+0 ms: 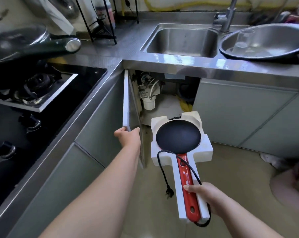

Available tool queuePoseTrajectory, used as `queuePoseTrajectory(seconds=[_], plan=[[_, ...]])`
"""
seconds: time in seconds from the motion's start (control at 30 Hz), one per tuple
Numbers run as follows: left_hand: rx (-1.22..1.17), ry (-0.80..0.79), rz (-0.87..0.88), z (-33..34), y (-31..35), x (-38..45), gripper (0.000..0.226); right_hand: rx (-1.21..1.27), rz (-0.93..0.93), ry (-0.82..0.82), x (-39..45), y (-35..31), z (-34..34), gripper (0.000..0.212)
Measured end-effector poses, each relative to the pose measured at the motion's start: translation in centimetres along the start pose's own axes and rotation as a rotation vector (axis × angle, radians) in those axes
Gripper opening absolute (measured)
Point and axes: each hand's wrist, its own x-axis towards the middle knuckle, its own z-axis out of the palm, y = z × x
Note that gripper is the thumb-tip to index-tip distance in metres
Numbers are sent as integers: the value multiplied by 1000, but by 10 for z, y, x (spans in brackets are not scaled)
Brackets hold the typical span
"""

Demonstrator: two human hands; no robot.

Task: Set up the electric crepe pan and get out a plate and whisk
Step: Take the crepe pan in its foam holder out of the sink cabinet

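The electric crepe pan (pixel 178 135) was held in its white foam tray (pixel 203 148) by the right hand (pixel 202 196), clear of the floor and in front of the open cabinet under the sink (pixel 179 40). The grip was closed: fingers and thumb were curled round the red handle (pixel 188 186) and the tray's narrow stem together, near the handle's free end. From that grip the long axis of the pan ran forward and slightly leftward, so that the round black plate lay at the far end, well ahead of the hand, with most of the weight judged to be out there. The power cord (pixel 162 169) looped off the left of the handle, and its plug (pixel 168 193) hung free just left of the grip.

The left hand (pixel 128 136) was extended to the edge of the cabinet door (pixel 126 100), with thumb and fingers set on either side of the lower corner; it was taken to be holding the door. This hand lay left of the pan's plate, near it but not touching.

The surface (pixel 110 54) lay above and beyond the grip. A lift with the plate end leading was judged to be required; the hanging plug was to be watched at the cabinet edge. Neither plate nor whisk could be identified.
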Motion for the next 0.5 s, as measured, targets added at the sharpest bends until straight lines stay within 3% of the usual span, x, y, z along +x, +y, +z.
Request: queuePoseTrajectory(seconds=[0.13, 0.23, 0.37, 0.5], plan=[[9, -116, 16, 33, -3, -24, 54, 52, -6, 18, -12, 17, -18, 48], [124, -290, 51, 67, -1, -37, 73, 83, -7, 47, -17, 30, -35, 41], [145, -508, -26, 120, 14, -41, 63, 120, -24, 78, -20, 39, -61, 50], [140, -509, -29, 168, 33, -35, 61, 125, -47, 89, -15, 38, -94, 53]])
